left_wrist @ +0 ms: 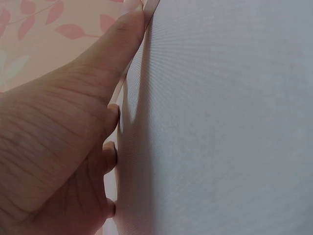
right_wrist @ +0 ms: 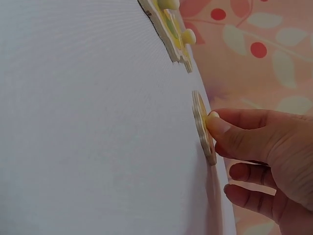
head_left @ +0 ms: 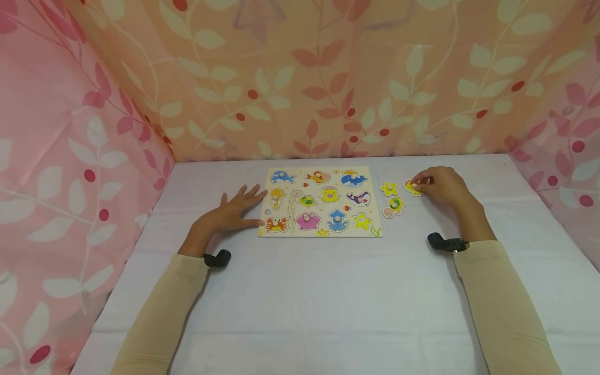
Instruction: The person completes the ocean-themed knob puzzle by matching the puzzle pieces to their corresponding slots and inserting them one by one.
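Note:
A wooden sea-animal puzzle board point(head_left: 300, 182) lies flat on the white cloth, its pictures showing a crab, a shell, a squid and several other animals. My left hand point(head_left: 236, 211) has its fingers spread at the board's left edge, thumb and fingertips touching the rim. On the other side, my right hand point(head_left: 442, 183) pinches a yellow knobbed puzzle piece point(right_wrist: 199, 125) by its knob between thumb and index finger. That piece is tilted on edge in the right wrist view, close over the cloth. Beside the board lie a yellow star piece point(head_left: 388, 188) and a turtle piece point(head_left: 394, 207).
White cloth point(head_left: 309, 302) covers the table. A floral curtain point(head_left: 281, 94) hangs along the back edge, with pink floral cloth point(head_left: 61, 172) at the sides. Each wrist carries a black strapped camera point(head_left: 445, 243).

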Demonstrator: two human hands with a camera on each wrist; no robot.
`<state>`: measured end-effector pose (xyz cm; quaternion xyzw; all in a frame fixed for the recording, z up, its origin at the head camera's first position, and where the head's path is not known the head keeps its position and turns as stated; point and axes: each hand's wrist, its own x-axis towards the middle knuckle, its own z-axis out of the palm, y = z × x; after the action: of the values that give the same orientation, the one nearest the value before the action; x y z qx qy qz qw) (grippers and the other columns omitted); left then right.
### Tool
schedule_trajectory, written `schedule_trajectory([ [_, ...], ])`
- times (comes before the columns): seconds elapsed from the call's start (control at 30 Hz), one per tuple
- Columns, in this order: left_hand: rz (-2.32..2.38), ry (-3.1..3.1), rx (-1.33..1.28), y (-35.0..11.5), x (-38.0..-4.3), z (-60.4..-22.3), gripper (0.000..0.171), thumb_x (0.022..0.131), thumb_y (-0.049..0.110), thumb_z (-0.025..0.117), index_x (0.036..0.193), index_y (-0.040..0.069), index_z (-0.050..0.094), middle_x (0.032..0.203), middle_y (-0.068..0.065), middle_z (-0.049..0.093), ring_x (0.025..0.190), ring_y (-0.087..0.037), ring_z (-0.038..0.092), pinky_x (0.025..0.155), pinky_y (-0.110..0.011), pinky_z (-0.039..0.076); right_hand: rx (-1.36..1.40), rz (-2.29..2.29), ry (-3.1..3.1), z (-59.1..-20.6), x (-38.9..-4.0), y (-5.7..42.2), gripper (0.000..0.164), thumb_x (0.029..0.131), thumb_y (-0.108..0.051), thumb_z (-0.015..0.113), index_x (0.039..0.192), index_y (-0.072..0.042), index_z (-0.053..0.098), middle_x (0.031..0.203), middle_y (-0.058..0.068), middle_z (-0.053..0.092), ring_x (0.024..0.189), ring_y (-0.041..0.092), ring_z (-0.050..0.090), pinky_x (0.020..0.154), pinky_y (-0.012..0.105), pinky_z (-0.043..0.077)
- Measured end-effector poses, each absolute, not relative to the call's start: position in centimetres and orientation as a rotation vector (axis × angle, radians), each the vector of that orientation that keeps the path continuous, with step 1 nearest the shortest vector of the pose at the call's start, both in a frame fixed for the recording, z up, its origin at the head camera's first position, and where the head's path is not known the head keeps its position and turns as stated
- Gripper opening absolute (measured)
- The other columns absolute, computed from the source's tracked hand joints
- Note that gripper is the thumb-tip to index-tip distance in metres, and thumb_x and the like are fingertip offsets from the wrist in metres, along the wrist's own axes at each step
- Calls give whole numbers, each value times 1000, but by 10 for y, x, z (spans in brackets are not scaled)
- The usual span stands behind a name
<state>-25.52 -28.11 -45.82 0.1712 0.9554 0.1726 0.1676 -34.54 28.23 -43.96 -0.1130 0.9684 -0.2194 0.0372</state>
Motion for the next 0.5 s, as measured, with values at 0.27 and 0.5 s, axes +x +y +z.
schedule_trajectory([
  [0.27, 490, 2716, 484, -282, -256, -459, 96, 88, 68, 64, 163, 37, 13, 171, 2, -1, 155, -34, -12, 112, -73, -13, -335, -656, 2962, -441, -346, 282, 22, 96, -20, 72, 113, -7, 74, 96, 14, 65, 89, 32, 50, 77, 45, 39],
  [0.5, 504, 2714, 486, -282, -256, -461, 96, 88, 67, 64, 163, 37, 14, 172, 2, -1, 155, -35, -11, 112, -73, -14, -359, -677, 2945, -441, -343, 279, 23, 96, -19, 72, 116, -7, 74, 97, 13, 63, 90, 32, 49, 74, 43, 38],
])
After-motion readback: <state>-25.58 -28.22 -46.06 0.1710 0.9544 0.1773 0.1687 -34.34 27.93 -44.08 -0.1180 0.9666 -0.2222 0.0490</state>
